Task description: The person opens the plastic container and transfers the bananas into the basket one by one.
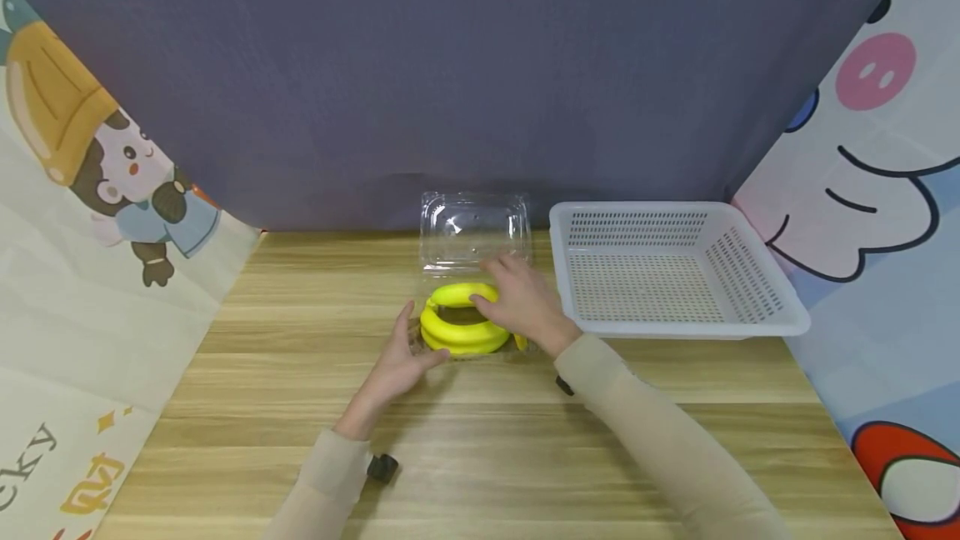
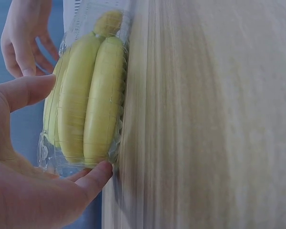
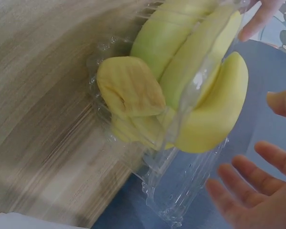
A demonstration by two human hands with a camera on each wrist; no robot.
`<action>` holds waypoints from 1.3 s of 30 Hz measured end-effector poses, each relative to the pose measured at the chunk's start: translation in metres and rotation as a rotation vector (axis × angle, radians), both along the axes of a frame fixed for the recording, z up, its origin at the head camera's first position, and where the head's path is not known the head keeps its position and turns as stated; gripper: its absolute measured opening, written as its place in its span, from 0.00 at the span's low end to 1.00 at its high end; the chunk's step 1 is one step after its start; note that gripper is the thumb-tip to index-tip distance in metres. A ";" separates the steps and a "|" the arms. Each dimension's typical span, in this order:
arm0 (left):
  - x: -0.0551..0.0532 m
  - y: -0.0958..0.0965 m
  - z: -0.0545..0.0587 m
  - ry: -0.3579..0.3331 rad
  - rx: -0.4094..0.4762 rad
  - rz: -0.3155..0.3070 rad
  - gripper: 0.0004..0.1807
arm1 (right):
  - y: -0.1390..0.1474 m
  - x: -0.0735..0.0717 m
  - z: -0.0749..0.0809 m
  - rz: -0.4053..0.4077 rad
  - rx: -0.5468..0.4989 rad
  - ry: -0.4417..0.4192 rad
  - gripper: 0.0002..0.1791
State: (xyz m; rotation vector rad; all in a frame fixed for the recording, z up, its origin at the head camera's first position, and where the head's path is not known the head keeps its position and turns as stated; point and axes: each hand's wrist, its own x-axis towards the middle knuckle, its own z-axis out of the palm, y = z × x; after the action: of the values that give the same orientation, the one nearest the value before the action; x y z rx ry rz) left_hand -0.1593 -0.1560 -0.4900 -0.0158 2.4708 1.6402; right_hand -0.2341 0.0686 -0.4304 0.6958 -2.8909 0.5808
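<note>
The left hand [image 1: 393, 365] is spreading wide, thumb and fingers fairly straight, touching the near left corner of a clear plastic hinged box [image 1: 474, 238]. A curved bunch of yellow bananas [image 1: 465, 338] is lying inside. The right hand [image 1: 525, 298] is hovering beside them, fingers loosely parted, holding nothing. Rightmost, a white rectangular slotted plastic basket [image 1: 645, 286] is sitting.

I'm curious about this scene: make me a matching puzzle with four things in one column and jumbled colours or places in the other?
1. bananas
2. basket
3. lid
4. left hand

A. see-through, open beyond the bananas
B. at the left end of the bananas
C. yellow, bunched together
D. white, with many small holes

Pairs: 1-C, 2-D, 3-A, 4-B
</note>
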 end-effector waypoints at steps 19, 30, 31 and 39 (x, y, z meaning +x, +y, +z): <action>-0.001 -0.001 -0.003 0.021 -0.020 0.012 0.60 | -0.015 -0.006 -0.011 -0.026 0.098 -0.059 0.37; -0.001 -0.001 -0.002 0.018 -0.022 0.006 0.59 | -0.022 -0.008 -0.017 -0.050 0.174 -0.051 0.40; 0.000 -0.001 -0.002 0.017 -0.023 0.002 0.59 | -0.023 -0.008 -0.018 -0.053 0.173 -0.053 0.40; 0.000 -0.001 0.001 0.012 -0.021 -0.007 0.60 | -0.026 -0.010 -0.024 -0.076 0.147 -0.081 0.39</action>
State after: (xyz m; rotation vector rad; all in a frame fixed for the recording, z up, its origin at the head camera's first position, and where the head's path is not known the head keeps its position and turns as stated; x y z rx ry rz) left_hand -0.1588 -0.1566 -0.4892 0.0003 2.4941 1.6157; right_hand -0.2445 0.0428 -0.4549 0.5888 -3.0440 0.3996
